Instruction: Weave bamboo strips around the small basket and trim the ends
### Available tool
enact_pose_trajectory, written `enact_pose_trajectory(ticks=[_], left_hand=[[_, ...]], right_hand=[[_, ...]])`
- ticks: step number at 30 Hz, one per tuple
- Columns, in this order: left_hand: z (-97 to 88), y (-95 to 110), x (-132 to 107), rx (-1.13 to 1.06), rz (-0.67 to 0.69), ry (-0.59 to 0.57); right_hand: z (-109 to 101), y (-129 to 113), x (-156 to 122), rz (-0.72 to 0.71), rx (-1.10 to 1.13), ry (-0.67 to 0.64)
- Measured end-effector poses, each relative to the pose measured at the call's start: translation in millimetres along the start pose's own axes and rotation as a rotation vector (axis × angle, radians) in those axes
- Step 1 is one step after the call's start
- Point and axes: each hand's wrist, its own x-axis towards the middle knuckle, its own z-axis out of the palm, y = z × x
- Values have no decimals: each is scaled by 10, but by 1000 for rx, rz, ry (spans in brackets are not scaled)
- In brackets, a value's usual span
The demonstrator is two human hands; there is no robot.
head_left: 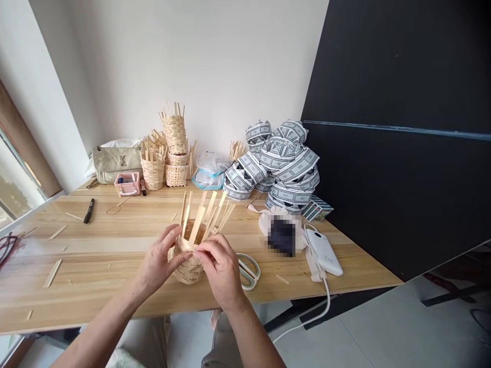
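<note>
The left hand [156, 261], half-curled, grips the basket [187, 272] — the right hand [221, 270], fingertips pinched together, holds its rim, beside scissors [248, 275].

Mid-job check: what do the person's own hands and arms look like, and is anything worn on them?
The left hand and right hand are bare, without gloves, and I can make out no rings. The left forearm and right forearm show no sleeve, watch or bracelet in view.

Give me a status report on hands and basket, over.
Left hand holding woven basket. Right hand pinching at its rim. Loose-ended strips sticking up. Scissors close beside right hand.
</note>
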Motion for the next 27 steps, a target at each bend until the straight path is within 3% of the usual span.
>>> enact_pose_trajectory(ticks=[2, 5, 8, 12, 17, 22, 27], left_hand=[[-28, -27, -36, 71, -8, -10], [-83, -57, -109, 140, -24, 113], [-167, -22, -150, -22, -16, 222], [-284, 121, -97, -358, -44, 47], [-346, 265, 26, -317, 42, -90], [-330, 314, 28, -286, 35, -22], [-284, 279, -120, -301, -38, 51]], right_hand=[[21, 8, -11, -24, -19, 1], [59, 24, -39, -44, -65, -15], [92, 31, -67, -56, -111, -45], [125, 38, -110, -87, -178, -106], [132, 58, -158, -113, -249, -174], [134, 53, -175, -187, -313, -180], [164, 59, -197, -188, -298, -179]])
